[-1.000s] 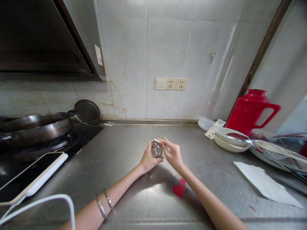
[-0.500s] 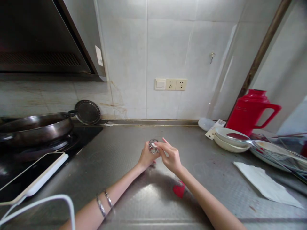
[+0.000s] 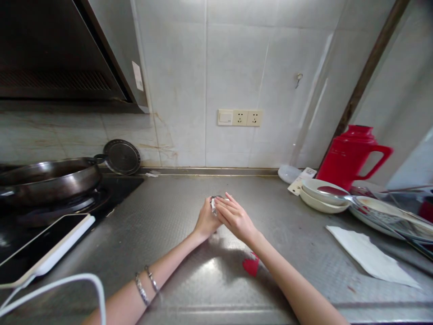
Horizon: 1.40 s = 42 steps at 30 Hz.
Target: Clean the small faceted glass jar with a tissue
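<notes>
Over the middle of the steel counter [image 3: 176, 225], my left hand [image 3: 204, 220] is closed around a small clear glass [image 3: 214, 204], of which only a sliver of the rim shows. My right hand [image 3: 233, 217] lies over the glass from the right, fingers together and pressed against it, hiding most of it. A bit of white, perhaps tissue, shows at the fingertips. Two bracelets [image 3: 146, 285] sit on my left forearm. A small red scrap [image 3: 251, 266] lies on the counter under my right forearm.
A dark pan [image 3: 47, 178] sits on the stove at left, with a phone [image 3: 43, 246] and white cable [image 3: 67, 284] in front. At right stand a red jug [image 3: 352, 155], stacked white bowls [image 3: 321, 198], plates [image 3: 389, 212] and a white paper sheet [image 3: 365, 255].
My right hand has moved from pinching the glass's upper rim to covering the glass with its fingers. The glass, plainly visible a second ago, is now mostly hidden between both hands.
</notes>
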Each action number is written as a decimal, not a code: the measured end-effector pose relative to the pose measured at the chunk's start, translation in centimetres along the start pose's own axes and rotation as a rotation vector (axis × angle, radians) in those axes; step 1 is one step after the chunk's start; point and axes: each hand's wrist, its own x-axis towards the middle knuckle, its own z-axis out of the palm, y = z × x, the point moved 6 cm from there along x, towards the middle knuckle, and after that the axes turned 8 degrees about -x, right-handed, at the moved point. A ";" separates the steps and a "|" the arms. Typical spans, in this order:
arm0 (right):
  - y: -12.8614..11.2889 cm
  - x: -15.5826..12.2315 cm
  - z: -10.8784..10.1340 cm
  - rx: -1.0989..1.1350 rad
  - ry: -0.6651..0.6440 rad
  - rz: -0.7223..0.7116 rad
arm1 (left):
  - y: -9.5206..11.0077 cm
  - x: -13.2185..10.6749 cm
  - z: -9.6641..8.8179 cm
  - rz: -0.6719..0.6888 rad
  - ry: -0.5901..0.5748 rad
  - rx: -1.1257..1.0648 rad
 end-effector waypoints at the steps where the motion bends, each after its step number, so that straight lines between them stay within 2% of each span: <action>1: -0.2 0.1 0.0 -0.005 0.002 -0.009 | 0.0 0.1 -0.2 0.005 0.001 -0.002; 9: -1.1 -0.2 0.3 0.066 0.085 -0.027 | -0.9 0.3 -0.6 -0.008 -0.002 0.032; 15: 0.5 -0.4 -0.1 0.089 0.121 0.056 | -0.7 0.3 0.0 0.007 -0.013 0.118; 17: 0.9 -0.4 -0.3 0.064 0.105 0.074 | -0.6 0.2 0.4 0.024 -0.031 0.146; 21: 0.4 -0.4 -0.2 0.032 0.067 0.006 | -0.3 0.0 0.8 0.078 -0.069 0.149; 30: -1.0 -0.5 0.4 0.108 0.115 0.005 | -0.7 0.4 -0.8 -0.043 0.019 0.000; 34: -0.7 -0.4 0.0 0.257 0.180 0.103 | -1.8 0.9 -0.9 -0.130 0.033 -0.102; 37: 1.3 -0.7 -0.8 0.278 0.288 0.290 | -2.5 0.9 -0.4 -0.278 0.015 -0.196; 40: 3.6 -1.5 -1.2 0.224 0.353 0.455 | -2.0 0.5 0.0 -0.365 0.028 -0.241; 42: 4.3 -1.8 -0.9 0.221 0.330 0.475 | -1.4 0.2 0.4 -0.364 0.012 -0.280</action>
